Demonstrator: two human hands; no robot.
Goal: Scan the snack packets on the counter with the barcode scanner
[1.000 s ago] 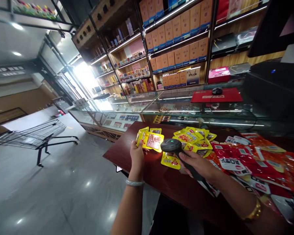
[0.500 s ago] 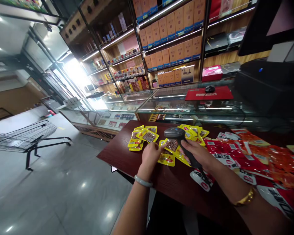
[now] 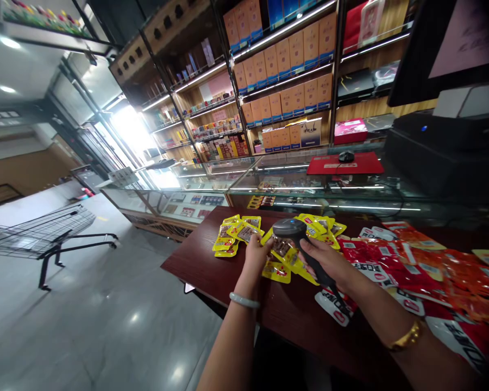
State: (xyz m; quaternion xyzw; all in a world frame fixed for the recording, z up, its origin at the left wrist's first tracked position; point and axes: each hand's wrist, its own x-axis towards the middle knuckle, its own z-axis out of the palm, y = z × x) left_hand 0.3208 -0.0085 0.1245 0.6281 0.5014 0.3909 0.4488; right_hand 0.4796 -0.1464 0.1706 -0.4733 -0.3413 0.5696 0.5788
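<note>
A black barcode scanner [image 3: 318,266] is wrapped in my right hand [image 3: 328,260], its head pointing left over yellow snack packets. My left hand [image 3: 256,256] pinches the left edge of a yellow snack packet [image 3: 283,247], which lies tilted just below the scanner head. More yellow packets [image 3: 277,271] rest under both hands. To the left of my left hand sits a small pile of yellow packets [image 3: 227,241]. Another yellow pile [image 3: 320,225] lies behind the scanner. Part of the pinched packet is hidden by the scanner.
Red and white packets [image 3: 370,260] and orange packets [image 3: 464,271] cover the right of the dark wooden table [image 3: 195,255]. Behind it runs a glass counter [image 3: 244,184] with a mouse [image 3: 346,157] on a red mat [image 3: 321,165]. A shopping cart [image 3: 65,231] stands at left.
My left hand has moved slightly right and lifted the edge of a yellow packet toward the scanner head. My right hand still holds the scanner in nearly the same place.
</note>
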